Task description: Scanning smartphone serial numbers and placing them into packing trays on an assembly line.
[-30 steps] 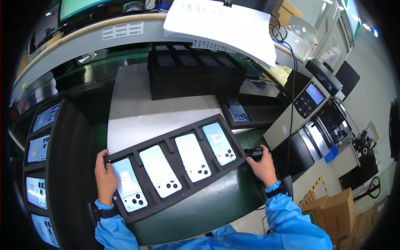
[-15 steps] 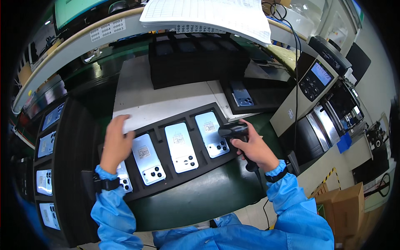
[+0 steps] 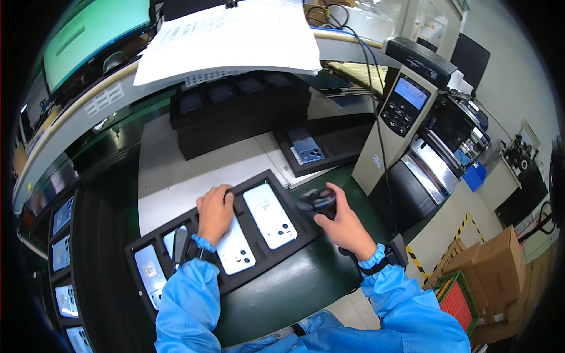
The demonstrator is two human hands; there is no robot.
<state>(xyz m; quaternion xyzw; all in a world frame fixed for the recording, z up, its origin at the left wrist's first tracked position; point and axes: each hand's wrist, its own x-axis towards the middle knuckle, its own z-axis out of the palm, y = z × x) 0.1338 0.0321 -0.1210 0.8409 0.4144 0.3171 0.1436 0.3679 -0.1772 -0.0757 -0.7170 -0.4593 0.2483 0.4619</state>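
Observation:
A black foam tray (image 3: 276, 259) on the bench holds a slanted row of several light-blue smartphones in slots, camera ends toward me. My left hand (image 3: 215, 213) is over the third phone from the left (image 3: 236, 250), its fingers closed and curled down round the far end, which they hide. Its sleeve partly covers the second phone (image 3: 170, 240). The leftmost phone (image 3: 149, 270) and the rightmost phone (image 3: 269, 213) lie uncovered, each with a white label. My right hand (image 3: 347, 226) is wrapped round a black handheld barcode scanner (image 3: 318, 202), just right of the tray; the scanner's head is blurred.
Stacked foam trays (image 3: 241, 126) stand at the back, beside another tray holding one phone (image 3: 304, 147). More phones (image 3: 61, 253) sit in a tray at far left. A label printer (image 3: 391, 123) stands at right, with a hanging cable (image 3: 379, 126). Papers (image 3: 229, 44) overhang the shelf.
My left hand has moved right along the tray, from the leftmost phone to the third one. My right hand still holds the scanner, now a little off the rightmost phone. The view has shifted.

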